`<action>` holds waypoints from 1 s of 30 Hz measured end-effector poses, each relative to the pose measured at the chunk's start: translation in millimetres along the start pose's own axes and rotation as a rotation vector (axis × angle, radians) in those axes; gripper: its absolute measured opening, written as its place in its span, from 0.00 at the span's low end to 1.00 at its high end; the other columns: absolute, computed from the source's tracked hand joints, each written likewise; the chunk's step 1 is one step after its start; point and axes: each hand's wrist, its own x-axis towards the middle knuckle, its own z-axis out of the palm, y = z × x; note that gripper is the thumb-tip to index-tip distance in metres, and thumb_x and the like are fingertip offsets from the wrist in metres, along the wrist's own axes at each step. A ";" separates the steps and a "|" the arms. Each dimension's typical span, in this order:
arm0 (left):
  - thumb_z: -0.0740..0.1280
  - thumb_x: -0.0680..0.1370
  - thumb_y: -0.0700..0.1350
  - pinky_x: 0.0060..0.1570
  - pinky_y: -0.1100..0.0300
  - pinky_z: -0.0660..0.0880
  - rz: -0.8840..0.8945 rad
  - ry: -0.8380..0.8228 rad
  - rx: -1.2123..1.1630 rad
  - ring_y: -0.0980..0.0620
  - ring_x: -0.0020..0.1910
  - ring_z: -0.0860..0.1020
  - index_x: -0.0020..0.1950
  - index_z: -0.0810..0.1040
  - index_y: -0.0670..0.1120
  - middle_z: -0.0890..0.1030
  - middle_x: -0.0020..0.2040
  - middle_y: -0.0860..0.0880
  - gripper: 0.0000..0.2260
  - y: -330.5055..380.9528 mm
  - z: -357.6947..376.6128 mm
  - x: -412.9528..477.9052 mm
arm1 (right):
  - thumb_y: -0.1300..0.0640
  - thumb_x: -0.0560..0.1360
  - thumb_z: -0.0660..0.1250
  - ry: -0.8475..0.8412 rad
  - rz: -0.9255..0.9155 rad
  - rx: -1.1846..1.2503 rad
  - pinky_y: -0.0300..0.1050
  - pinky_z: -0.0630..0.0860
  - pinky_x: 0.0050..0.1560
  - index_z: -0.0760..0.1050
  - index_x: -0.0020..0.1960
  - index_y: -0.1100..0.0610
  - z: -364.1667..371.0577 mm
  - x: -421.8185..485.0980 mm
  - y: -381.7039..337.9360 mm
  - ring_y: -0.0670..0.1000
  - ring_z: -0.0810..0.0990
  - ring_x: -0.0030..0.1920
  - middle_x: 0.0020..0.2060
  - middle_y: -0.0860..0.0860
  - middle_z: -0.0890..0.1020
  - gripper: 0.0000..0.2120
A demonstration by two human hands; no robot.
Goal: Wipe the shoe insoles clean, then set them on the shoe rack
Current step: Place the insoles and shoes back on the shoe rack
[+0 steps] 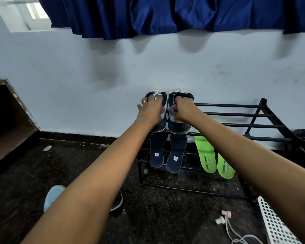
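Two bare forearms reach up from the bottom edge toward a black metal shoe rack point(236, 114) that stands against a pale blue wall point(77, 76). Under the left forearm, on the dark speckled stone floor point(165, 208), lies a light blue shoe point(53, 196), with a dark shoe point(117, 203) just beside it, both partly hidden. At the lower right, a white charger cable with its plug point(220, 221) trails across the floor next to a white perforated plastic panel point(275, 222). The left hand point(151, 110), with rings on its fingers, holds the left navy-and-white lace-up sneaker point(159, 124), fingers bent over the laces and thumb spread outward. The right hand point(184, 111) grips the right navy-and-white lace-up sneaker point(179, 126), its fingers curled into the shoe's opening. Both sneakers stand side by side, touching, at the left end of the rack's top tier, toes toward the wall. Below them, a pair of dark navy fabric insoles point(157, 150) rests on the lower bars, heels toward the camera, each with a small white label. To their right, well apart from the hands, a pair of bright green printed insoles point(205, 154) lies slanted on the same lower tier, one overlapping the other's edge. A deep blue pleated curtain point(165, 14) hangs along the top of the wall.
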 end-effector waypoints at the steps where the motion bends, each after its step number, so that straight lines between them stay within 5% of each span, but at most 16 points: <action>1: 0.67 0.76 0.42 0.65 0.42 0.66 0.029 0.020 0.018 0.36 0.67 0.64 0.69 0.66 0.43 0.68 0.67 0.40 0.23 -3.4 -5.0 -3.2 | 0.58 0.74 0.62 0.056 -0.003 -0.058 0.50 0.66 0.57 0.67 0.59 0.64 -1.0 -0.6 -3.5 0.62 0.72 0.58 0.57 0.62 0.74 0.16; 6: 0.72 0.73 0.45 0.59 0.47 0.69 0.082 0.153 0.078 0.38 0.65 0.67 0.69 0.68 0.43 0.71 0.65 0.41 0.26 -48.1 -49.1 -34.5 | 0.64 0.69 0.66 0.431 -0.292 0.114 0.52 0.66 0.59 0.67 0.63 0.65 -15.2 -20.7 -61.4 0.64 0.66 0.58 0.58 0.63 0.70 0.24; 10: 0.74 0.72 0.46 0.58 0.45 0.70 -0.060 0.191 0.069 0.38 0.65 0.67 0.68 0.69 0.43 0.72 0.65 0.41 0.27 -118.7 -71.0 -79.8 | 0.65 0.68 0.64 0.470 -0.559 0.230 0.50 0.66 0.55 0.72 0.59 0.64 9.6 -41.0 -128.3 0.63 0.68 0.57 0.55 0.62 0.73 0.19; 15: 0.76 0.69 0.48 0.58 0.43 0.72 -0.309 0.033 0.068 0.37 0.61 0.71 0.63 0.71 0.42 0.74 0.59 0.39 0.27 -218.0 -39.0 -153.6 | 0.64 0.69 0.65 0.215 -0.713 0.315 0.52 0.68 0.57 0.73 0.57 0.63 89.9 -66.0 -197.3 0.61 0.69 0.55 0.54 0.61 0.73 0.16; 24: 0.73 0.72 0.56 0.62 0.45 0.70 -0.708 -0.440 0.086 0.38 0.67 0.67 0.68 0.64 0.39 0.70 0.67 0.41 0.33 -294.8 94.1 -291.5 | 0.56 0.75 0.64 -0.575 -0.455 0.070 0.56 0.68 0.59 0.63 0.64 0.61 263.0 -103.0 -235.0 0.64 0.63 0.63 0.62 0.59 0.66 0.21; 30: 0.71 0.75 0.53 0.66 0.46 0.67 -0.840 -0.562 0.005 0.38 0.71 0.63 0.72 0.61 0.41 0.68 0.70 0.43 0.33 -317.8 160.1 -336.8 | 0.53 0.73 0.67 -0.721 -0.384 0.024 0.58 0.67 0.64 0.60 0.69 0.60 333.4 -113.8 -233.2 0.65 0.63 0.65 0.67 0.57 0.65 0.28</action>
